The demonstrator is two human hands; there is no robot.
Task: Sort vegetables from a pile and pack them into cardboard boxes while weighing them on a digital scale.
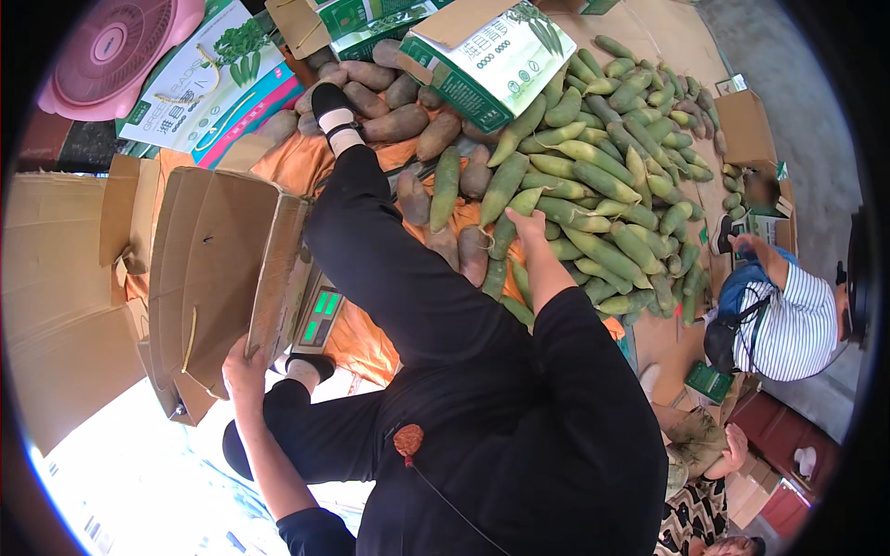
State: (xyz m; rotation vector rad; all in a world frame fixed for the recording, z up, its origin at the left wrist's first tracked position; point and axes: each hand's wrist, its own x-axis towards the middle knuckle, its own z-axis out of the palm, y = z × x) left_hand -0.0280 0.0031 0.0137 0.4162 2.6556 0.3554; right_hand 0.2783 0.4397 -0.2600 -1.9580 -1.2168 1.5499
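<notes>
My right hand (528, 225) reaches into a big heap of green radishes (603, 176), its fingers closed round the tip of one green radish (525, 200). Other radishes lie all about that hand. Off to the left, my left hand (243, 372) grips the near edge of an open cardboard box (211, 264). The box stands beside a digital scale (320, 317) with a lit green display; whether it rests fully on the scale cannot be made out. The inside of the box is mostly hidden by its raised flaps.
Dark reddish-brown root vegetables (394, 123) lie beyond my outstretched leg on an orange sheet (362, 343). Printed green-and-white cartons (501, 60) and a pink basket (111, 51) stand at the back. Another open cardboard box (56, 278) is far left. People (788, 320) are at the right.
</notes>
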